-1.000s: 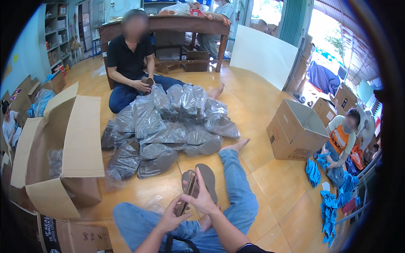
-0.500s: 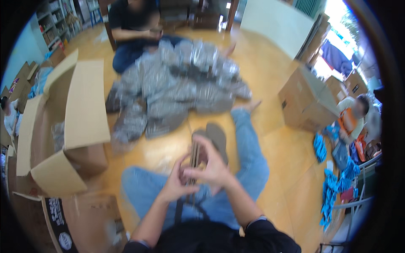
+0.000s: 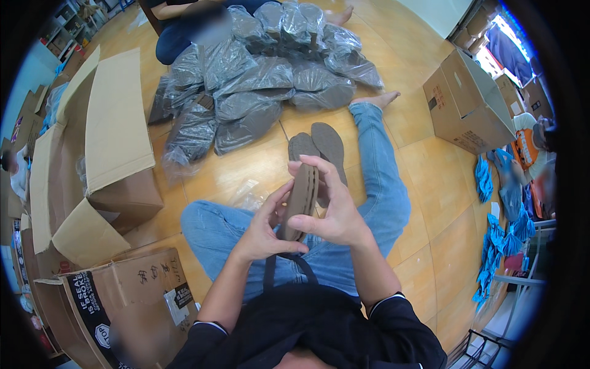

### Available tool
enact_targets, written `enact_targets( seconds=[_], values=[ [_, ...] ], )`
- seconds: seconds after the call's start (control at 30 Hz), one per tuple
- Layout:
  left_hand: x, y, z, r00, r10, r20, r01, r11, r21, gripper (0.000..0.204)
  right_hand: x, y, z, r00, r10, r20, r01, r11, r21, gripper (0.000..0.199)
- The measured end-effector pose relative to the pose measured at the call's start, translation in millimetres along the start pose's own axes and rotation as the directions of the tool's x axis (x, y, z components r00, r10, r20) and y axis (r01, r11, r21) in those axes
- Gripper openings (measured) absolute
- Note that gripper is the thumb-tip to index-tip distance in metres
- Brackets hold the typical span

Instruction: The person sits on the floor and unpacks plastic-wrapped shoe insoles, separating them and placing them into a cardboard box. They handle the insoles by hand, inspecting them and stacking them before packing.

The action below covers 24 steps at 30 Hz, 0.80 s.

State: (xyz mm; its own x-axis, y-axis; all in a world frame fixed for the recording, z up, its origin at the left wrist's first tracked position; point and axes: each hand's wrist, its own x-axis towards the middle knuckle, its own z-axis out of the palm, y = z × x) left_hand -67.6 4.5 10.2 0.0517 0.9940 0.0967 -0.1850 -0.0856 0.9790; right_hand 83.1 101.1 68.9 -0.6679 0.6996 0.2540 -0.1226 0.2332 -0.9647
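Between my two hands a small stack of grey-brown shoe soles (image 3: 301,200) stands on edge above my lap. My left hand (image 3: 265,226) grips its left side and lower end, with the thumb underneath. My right hand (image 3: 334,212) wraps the right side, fingers over the top end and thumb across the near face. On the floor just beyond lie more loose soles (image 3: 327,144), side by side and partly overlapping. A crumpled clear plastic bag (image 3: 247,195) rests by my left knee. Farther off spreads a heap of soles in clear bags (image 3: 261,74).
At the left stands an open cardboard box (image 3: 120,123) with flaps spread; a worn carton (image 3: 138,295) lies nearer. Another carton (image 3: 464,101) is at the right, near blue bundles (image 3: 491,246). A person (image 3: 184,27) sits behind the heap.
The stack has turned in my hands, so a broad face shows beside its edges. Both hands still hold it. The view has tilted lower, and the scene has shifted up in it.
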Motion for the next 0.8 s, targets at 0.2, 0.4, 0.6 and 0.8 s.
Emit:
enact_targets(
  seconds=[0.2, 0.4, 0.6, 0.8],
  values=[
    [4, -21, -3, 0.885, 0.404, -0.230, -0.096, 0.642, 0.761, 0.104, -10, 2, -1, 0.987, 0.066, -0.144, -0.111, 0.937, -0.331, 0.049],
    [3, -23, -28, 0.683, -0.498, -0.535, -0.035, 0.709, -0.705, 0.069, -32, 32, 4, 0.907, -0.222, -0.357, 0.078, 0.924, -0.376, 0.036],
    [12, -3, -34, 0.709, -0.305, -0.635, -0.057, 0.873, -0.484, 0.040, -61, 77, 8, 0.977, -0.144, -0.157, 0.068, 0.910, -0.410, 0.035],
    [14, 3, -20, 0.762, 0.107, -0.639, -0.107, 0.993, 0.039, 0.048, -76, 88, 17, 0.936, 0.312, -0.164, -0.343, 0.913, -0.219, 0.050]
  ],
)
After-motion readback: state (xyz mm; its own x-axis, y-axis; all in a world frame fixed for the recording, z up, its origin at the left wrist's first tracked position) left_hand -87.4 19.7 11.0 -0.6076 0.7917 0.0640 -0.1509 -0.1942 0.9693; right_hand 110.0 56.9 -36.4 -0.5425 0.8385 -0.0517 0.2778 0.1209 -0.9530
